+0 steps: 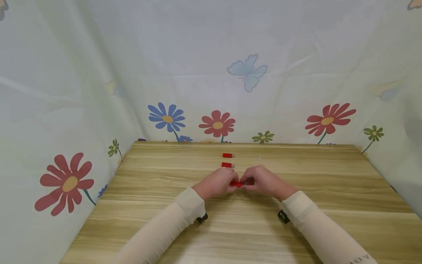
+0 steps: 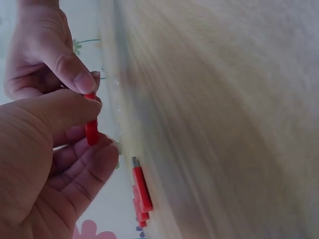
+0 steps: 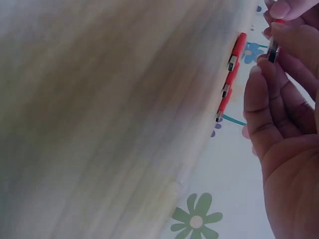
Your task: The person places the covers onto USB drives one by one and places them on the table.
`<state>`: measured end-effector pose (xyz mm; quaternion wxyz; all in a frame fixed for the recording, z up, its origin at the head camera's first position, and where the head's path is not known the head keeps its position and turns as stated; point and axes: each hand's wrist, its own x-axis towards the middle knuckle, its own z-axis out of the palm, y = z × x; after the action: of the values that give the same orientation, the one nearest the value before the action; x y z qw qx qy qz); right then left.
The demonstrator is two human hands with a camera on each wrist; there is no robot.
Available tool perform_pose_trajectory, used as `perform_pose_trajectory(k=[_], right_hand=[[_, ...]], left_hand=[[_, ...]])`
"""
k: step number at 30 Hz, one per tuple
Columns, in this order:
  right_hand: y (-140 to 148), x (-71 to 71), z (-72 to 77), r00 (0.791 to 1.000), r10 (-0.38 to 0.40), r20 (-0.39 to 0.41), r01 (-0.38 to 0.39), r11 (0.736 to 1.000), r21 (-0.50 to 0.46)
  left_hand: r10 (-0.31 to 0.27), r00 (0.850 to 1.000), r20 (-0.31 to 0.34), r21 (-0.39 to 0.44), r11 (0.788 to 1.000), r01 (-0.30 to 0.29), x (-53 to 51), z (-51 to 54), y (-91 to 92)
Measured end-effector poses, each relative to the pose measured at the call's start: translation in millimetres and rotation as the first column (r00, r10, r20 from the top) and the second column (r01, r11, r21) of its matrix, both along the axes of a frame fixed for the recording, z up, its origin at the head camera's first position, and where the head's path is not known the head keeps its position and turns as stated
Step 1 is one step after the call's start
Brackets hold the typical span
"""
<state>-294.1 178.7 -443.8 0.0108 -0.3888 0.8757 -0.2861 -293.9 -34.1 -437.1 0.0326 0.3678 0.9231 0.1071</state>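
Observation:
Both hands meet over the table and share one red USB flash drive (image 1: 236, 184). The left hand (image 1: 217, 183) pinches its red body between thumb and fingers; in the left wrist view the red body (image 2: 91, 130) sticks out below the thumb. At the other end, the right hand (image 1: 263, 181) pinches the drive too, and its metal connector (image 3: 272, 51) shows in the right wrist view. Fingertips of both hands hide parts of the drive. Three more red USB flash drives (image 3: 232, 74) lie in a row on the table; the head view shows two of them, one being the far drive (image 1: 228, 155).
A small clear piece (image 1: 259, 158) rests on the wooden table (image 1: 158, 212) near the back, right of the drives. A white cloth (image 1: 184, 73) printed with flowers rises behind the table and along its sides. Dark wrist devices (image 1: 283, 216) sit under both sleeves.

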Motion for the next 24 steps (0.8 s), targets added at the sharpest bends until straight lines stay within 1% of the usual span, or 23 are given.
perform_pose_trajectory(k=[7, 10, 15, 18, 24], right_hand=[[-5.8, -2.2, -6.3, 0.998, -0.046, 0.042, 0.044, 0.997, 0.058], [-7.8, -2.3, -7.0, 0.998, -0.048, 0.039, 0.044, 0.996, 0.077], [-10.8, -2.1, -7.4, 0.999, -0.04, 0.011, 0.039, 0.995, 0.096], [-12.1, -2.3, -7.3, 1.0, -0.03, -0.006, 0.031, 0.993, 0.11], [-14.1, -0.7, -5.4, 0.999, -0.041, 0.002, 0.04, 0.991, 0.125]], left_hand=[[0.022, 1.0, 0.005, 0.006, 1.0, -0.022, -5.7, -11.1, 3.1], [0.028, 1.0, 0.009, 0.001, 1.0, -0.028, -7.3, -13.3, 5.1], [0.038, 0.999, 0.01, -0.005, 0.999, -0.038, -8.8, -16.4, 6.5], [0.033, 0.999, 0.014, 0.001, 0.999, -0.033, -10.1, -18.6, 6.5], [0.024, 0.999, 0.045, 0.015, 1.0, -0.025, -13.2, -20.7, 6.7]])
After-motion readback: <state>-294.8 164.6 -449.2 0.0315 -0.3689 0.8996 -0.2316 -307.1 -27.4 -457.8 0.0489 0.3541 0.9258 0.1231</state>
